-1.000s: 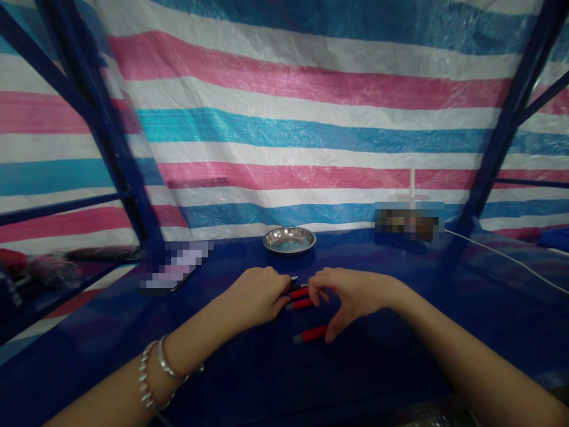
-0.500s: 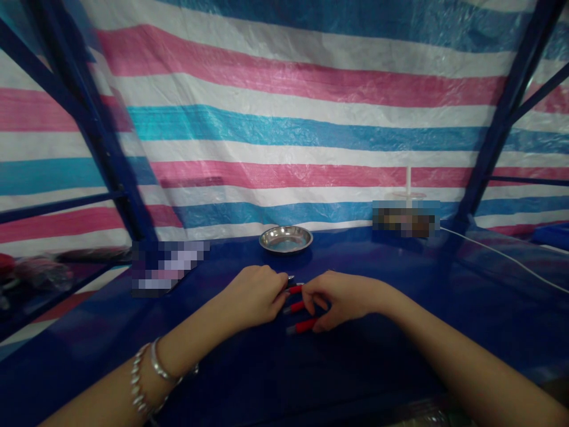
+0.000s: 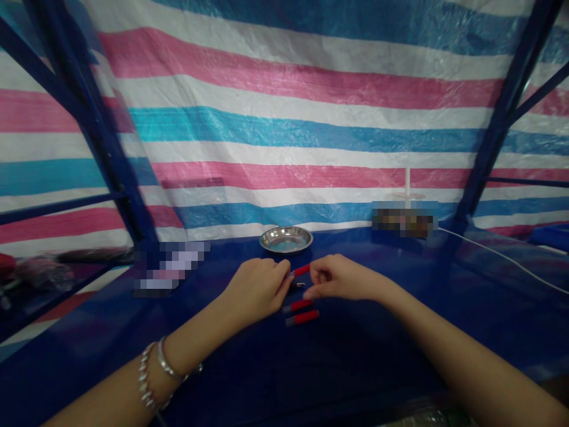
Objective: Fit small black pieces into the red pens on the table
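My left hand (image 3: 262, 286) is closed, palm down, over the table. A dark pen (image 3: 297, 285) with a silver clip sticks out from under its thumb; the rest is hidden by the fingers. My right hand (image 3: 344, 277) pinches the right end of a short red pen-shaped piece (image 3: 301, 270). The piece's dark left end meets my left fingertips. Below the hands, two more red pieces (image 3: 306, 318) with grey ends lie side by side on the blue table (image 3: 249, 367), the upper one just under my right thumb.
A round steel dish (image 3: 286, 240) stands behind my hands. A blurred-out flat item (image 3: 171, 270) lies to the left. At the back right are a blurred-out object (image 3: 402, 222), a white upright rod (image 3: 408, 181) and a white cable (image 3: 502, 255). Blue frame posts and striped sheeting surround the table.
My right hand has risen away from the lowest red piece and now pinches the top one, tilted up at my left fingertips. The two lower pieces lie free of the fingers.
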A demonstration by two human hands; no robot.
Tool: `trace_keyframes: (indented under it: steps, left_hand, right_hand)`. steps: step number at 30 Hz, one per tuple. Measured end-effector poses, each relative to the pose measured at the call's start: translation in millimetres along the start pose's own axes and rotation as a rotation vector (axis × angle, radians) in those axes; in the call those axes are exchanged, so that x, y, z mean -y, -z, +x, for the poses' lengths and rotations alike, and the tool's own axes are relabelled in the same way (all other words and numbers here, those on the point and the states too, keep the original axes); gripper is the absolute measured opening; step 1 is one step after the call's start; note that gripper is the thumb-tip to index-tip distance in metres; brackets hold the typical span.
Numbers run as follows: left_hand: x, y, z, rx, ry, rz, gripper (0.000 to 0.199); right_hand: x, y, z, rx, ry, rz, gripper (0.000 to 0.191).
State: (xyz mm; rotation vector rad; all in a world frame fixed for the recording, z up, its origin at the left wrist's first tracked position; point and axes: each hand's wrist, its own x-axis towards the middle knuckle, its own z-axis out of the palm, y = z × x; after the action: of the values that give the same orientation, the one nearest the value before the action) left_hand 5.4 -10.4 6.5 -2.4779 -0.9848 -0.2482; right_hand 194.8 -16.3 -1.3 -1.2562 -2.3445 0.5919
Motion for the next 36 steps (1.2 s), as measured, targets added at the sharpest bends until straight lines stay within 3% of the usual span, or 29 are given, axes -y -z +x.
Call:
trace_keyframes:
  steps: [3,6,15,36]
  left_hand:
    - [1.3,-0.9,0.1,-0.058,0.039,-0.014,0.018]
    - [0.9,0.1,0.0,-0.095,0.067,-0.033,0.018]
    - [-1.9,0.0,-1.1,-0.122,0.054,-0.075,0.019]
    - [-2.5,-0.2,-0.8,-0.027,0.08,-0.123,0.017]
  right_hand:
    - [-5.4,3.5,3.7,-0.288,-0.066,0.01,0.041]
    - [-12.7,7.4,6.6,-0.383,-0.117,0.081,0.046]
    - [-17.0,3.4,10.7,-0.203,-0.132,0.36,0.048]
    - [-8.5,6.8,5.0,-0.159,-0.105,0.44,0.015]
